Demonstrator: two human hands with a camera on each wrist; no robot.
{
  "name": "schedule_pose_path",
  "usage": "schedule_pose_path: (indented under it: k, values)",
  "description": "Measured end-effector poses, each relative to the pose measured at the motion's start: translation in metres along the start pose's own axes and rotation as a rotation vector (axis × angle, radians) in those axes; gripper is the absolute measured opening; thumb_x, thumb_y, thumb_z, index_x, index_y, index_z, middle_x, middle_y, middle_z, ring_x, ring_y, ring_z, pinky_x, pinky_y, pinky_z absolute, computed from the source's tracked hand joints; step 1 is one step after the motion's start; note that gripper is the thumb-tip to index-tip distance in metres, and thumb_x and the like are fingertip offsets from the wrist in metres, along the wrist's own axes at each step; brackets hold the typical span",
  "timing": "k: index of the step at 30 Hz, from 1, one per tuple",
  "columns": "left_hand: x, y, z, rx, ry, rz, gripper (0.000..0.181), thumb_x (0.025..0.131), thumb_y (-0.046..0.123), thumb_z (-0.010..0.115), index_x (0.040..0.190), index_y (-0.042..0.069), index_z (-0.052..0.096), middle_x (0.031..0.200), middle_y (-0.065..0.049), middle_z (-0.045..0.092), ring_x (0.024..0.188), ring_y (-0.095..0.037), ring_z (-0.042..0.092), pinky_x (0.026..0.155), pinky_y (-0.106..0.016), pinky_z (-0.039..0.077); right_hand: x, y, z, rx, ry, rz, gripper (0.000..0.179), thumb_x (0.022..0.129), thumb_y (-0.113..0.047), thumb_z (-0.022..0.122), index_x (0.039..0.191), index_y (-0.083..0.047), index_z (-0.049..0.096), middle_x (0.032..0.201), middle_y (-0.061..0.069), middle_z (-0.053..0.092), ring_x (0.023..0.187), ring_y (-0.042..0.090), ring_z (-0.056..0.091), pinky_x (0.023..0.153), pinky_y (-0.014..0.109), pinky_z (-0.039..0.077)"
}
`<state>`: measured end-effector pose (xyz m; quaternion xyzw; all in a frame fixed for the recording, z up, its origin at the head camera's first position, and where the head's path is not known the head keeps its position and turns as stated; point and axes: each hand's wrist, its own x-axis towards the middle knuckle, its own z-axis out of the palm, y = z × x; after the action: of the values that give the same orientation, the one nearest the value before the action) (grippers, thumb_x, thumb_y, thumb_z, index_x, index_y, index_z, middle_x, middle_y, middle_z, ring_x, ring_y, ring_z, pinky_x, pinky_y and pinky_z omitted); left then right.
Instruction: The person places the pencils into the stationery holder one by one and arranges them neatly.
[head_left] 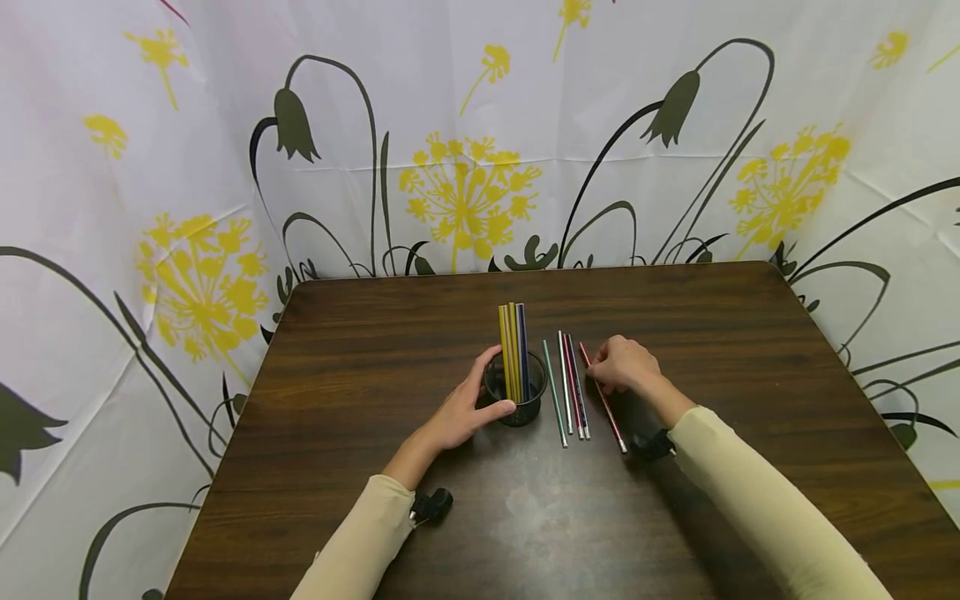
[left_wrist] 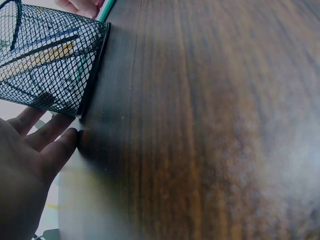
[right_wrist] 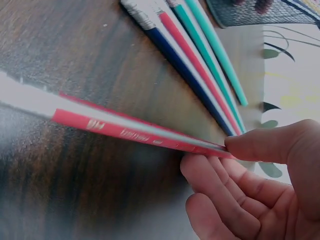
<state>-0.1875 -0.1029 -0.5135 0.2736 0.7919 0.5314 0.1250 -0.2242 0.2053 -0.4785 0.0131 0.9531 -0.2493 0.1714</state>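
Observation:
A black mesh pencil cup (head_left: pixel 527 412) stands upright on the table with several yellow and dark blue pencils (head_left: pixel 513 350) in it. My left hand (head_left: pixel 454 414) holds the cup from its left side, thumb at the front. In the left wrist view its fingertips (left_wrist: pixel 64 142) touch the mesh near the base. Right of the cup, my right hand (head_left: pixel 627 365) pinches a red pencil (right_wrist: pixel 125 131) between thumb and fingers near its far end. Between cup and right hand lie several loose pencils: a green pencil (head_left: pixel 555 392), a silvery pencil (head_left: pixel 566 387), and red and dark blue ones.
The dark brown wooden table (head_left: pixel 360 358) ends at a straight back edge. Behind it hangs a white curtain (head_left: pixel 465 100) with yellow and dark green flower prints. A black wrist camera (head_left: pixel 432 506) sits on the left wrist, another (head_left: pixel 652 446) on the right.

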Motion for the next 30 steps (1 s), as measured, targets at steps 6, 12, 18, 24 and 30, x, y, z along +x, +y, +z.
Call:
schedule_pose_path:
  k: [6,12,18,24,30]
  values:
    - [0.001,-0.001,0.0,-0.005,-0.006,0.004,0.081,0.094,0.031,0.067,0.154,0.041,0.012,0.149,-0.004,0.037,0.131,-0.021,0.044,0.108,-0.047,0.035,-0.012,-0.004,-0.019,0.084,0.078,-0.08,0.017,0.092,-0.027,0.063,0.088,-0.012,0.071,0.063,-0.002,0.067,0.06,0.016,0.065,0.057,0.035,0.045]
    - [-0.001,0.002,0.0,-0.022,-0.012,0.003,0.081,0.095,0.029,0.066,0.155,0.036,0.012,0.148,-0.009,0.038,0.131,-0.028,0.044,0.108,-0.049,0.035,-0.03,-0.024,-0.045,0.327,0.204,-0.271,0.018,0.093,-0.023,0.065,0.097,-0.006,0.07,0.081,0.01,0.07,0.069,0.024,0.067,0.059,0.034,0.051]
    - [0.0,-0.002,-0.001,-0.007,0.003,-0.007,0.081,0.093,0.038,0.067,0.153,0.044,0.012,0.146,-0.004,0.04,0.13,-0.023,0.045,0.107,-0.047,0.036,-0.052,-0.06,-0.06,0.617,0.333,-0.496,0.017,0.093,-0.016,0.068,0.098,0.0,0.066,0.085,0.014,0.071,0.068,0.015,0.068,0.056,0.033,0.056]
    - [0.0,-0.001,0.0,-0.01,0.006,-0.004,0.081,0.093,0.036,0.067,0.153,0.043,0.012,0.147,-0.004,0.039,0.131,-0.024,0.044,0.107,-0.048,0.036,-0.062,-0.083,-0.046,0.642,0.426,-0.625,0.011,0.093,-0.013,0.068,0.097,-0.004,0.066,0.083,0.009,0.07,0.067,0.019,0.067,0.057,0.028,0.053]
    - [0.001,-0.001,0.001,-0.022,0.014,-0.002,0.081,0.094,0.028,0.068,0.153,0.043,0.014,0.146,-0.003,0.041,0.13,-0.023,0.045,0.107,-0.047,0.037,-0.057,-0.088,-0.017,0.503,0.392,-0.638,0.005,0.093,-0.014,0.069,0.096,-0.011,0.066,0.084,-0.002,0.069,0.069,0.019,0.068,0.059,0.03,0.05]
